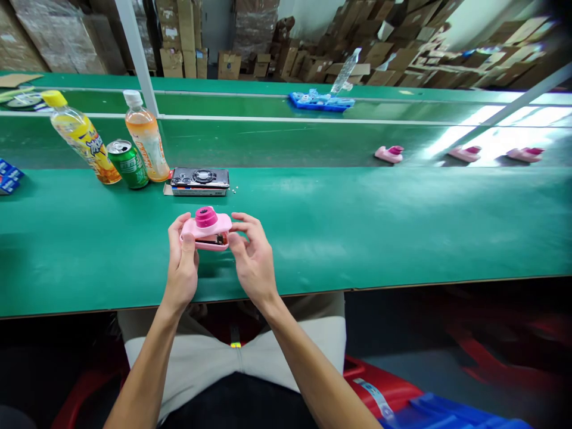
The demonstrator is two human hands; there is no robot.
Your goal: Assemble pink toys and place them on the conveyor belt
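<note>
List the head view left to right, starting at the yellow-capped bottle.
Yellow-capped bottle, white-capped bottle, left hand, pink casing, right hand, blue tray, first pink piece, second pink piece, third pink piece.

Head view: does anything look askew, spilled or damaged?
Yes: the pink camera gapes along its near side, exposing innards, rather than sitting closed. Small white bits lie loose right of the black box, like stray debris.

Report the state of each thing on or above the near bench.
Pink camera: shell parted, insides showing
Left hand: gripping the camera
Right hand: at its right end
Yellow-capped bottle: closed, standing
White-capped bottle: closed, standing
Green can: standing, opening unclear
Printed box: flat, flap out
Blue box: cut off, unclear
</note>
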